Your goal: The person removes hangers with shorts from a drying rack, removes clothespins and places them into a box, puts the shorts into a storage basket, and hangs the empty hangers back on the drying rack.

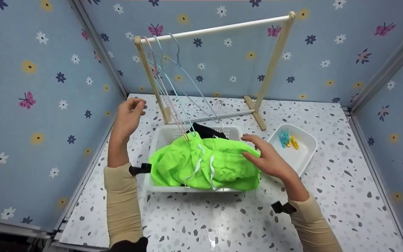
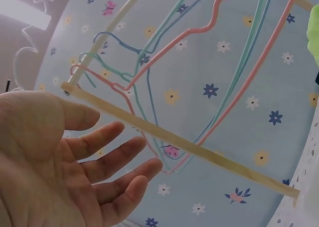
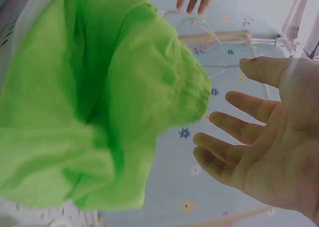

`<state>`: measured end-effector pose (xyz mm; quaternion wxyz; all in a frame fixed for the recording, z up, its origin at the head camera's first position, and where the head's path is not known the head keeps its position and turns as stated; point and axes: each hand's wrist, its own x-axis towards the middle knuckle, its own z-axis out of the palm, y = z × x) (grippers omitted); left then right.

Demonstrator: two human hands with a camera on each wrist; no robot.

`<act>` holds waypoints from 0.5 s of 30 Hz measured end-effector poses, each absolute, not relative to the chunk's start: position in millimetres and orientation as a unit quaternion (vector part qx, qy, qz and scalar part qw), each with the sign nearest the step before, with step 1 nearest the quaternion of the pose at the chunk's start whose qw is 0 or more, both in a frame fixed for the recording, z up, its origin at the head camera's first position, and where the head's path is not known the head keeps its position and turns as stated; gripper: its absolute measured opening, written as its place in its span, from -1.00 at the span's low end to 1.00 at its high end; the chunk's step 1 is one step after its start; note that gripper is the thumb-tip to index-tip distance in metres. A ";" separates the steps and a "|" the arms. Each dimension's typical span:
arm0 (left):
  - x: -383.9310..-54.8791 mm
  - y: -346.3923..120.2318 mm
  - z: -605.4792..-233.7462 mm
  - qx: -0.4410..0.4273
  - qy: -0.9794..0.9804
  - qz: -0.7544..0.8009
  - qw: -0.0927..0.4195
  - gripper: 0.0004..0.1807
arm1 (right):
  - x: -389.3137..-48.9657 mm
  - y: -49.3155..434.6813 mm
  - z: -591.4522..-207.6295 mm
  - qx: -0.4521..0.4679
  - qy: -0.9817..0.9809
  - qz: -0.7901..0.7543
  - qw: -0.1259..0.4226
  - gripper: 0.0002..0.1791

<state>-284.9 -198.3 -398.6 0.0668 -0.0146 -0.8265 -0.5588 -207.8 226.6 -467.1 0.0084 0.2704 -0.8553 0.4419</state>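
A bright green drawstring garment point(image 1: 229, 164) with white cords lies heaped over the white basket point(image 1: 194, 189), and a black cloth point(image 1: 206, 131) shows behind it. My left hand point(image 1: 126, 117) is raised left of the rack, its fingers loosely bent and holding nothing. In the left wrist view that palm point(image 2: 30, 152) faces the pink hanger point(image 2: 197, 30) and the blue hanger point(image 2: 123, 45), apart from them. At the garment's right edge is my right hand point(image 1: 269, 159), fingers spread. Seen from the right wrist, this hand point(image 3: 274, 137) is empty beside the green cloth point(image 3: 134, 87).
Behind the basket stands a wooden rack with a white rail point(image 1: 219, 28); pink, teal and blue hangers hang at its left end and reach down to the garment. A white tray point(image 1: 301, 159) on the right holds blue and yellow clothespins point(image 1: 284, 137). Flowered panels enclose the speckled table.
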 end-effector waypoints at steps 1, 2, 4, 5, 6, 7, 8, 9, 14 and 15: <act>-277.4 -198.3 -400.7 -0.021 -0.822 -0.565 0.066 -0.61 | -205.5 230.5 -469.2 0.264 -0.858 0.440 0.010 -0.48; -269.7 -198.4 -403.3 -0.024 -0.819 -0.571 0.060 -0.61 | -202.8 234.0 -471.9 0.257 -0.862 0.437 0.010 -0.48; -254.8 -198.8 -410.1 -0.030 -0.816 -0.576 0.044 -0.61 | -197.2 238.7 -477.8 0.241 -0.867 0.436 0.006 -0.45; -247.7 -198.7 -414.3 -0.030 -0.815 -0.577 0.033 -0.61 | -194.3 240.3 -481.0 0.232 -0.868 0.439 0.001 -0.43; -241.0 -198.4 -418.8 -0.030 -0.816 -0.576 0.020 -0.61 | -191.3 241.3 -484.3 0.221 -0.870 0.440 -0.005 -0.41; -235.0 -197.7 -424.0 -0.029 -0.820 -0.572 0.008 -0.61 | -188.7 241.9 -487.7 0.210 -0.872 0.442 -0.010 -0.38; -229.3 -196.8 -429.4 -0.029 -0.824 -0.567 -0.004 -0.61 | -186.3 242.2 -490.9 0.198 -0.874 0.443 -0.016 -0.36; -224.2 -195.7 -435.6 -0.030 -0.828 -0.560 -0.016 -0.63 | -183.9 242.0 -493.6 0.189 -0.875 0.445 -0.022 -0.34; -208.8 -183.6 -465.1 -0.055 -0.849 -0.522 -0.060 -0.65 | -177.5 239.5 -504.1 0.160 -0.884 0.439 -0.010 -0.36; -207.3 -179.9 -469.8 -0.062 -0.852 -0.517 -0.063 -0.66 | -176.9 238.9 -505.7 0.153 -0.886 0.437 -0.003 -0.37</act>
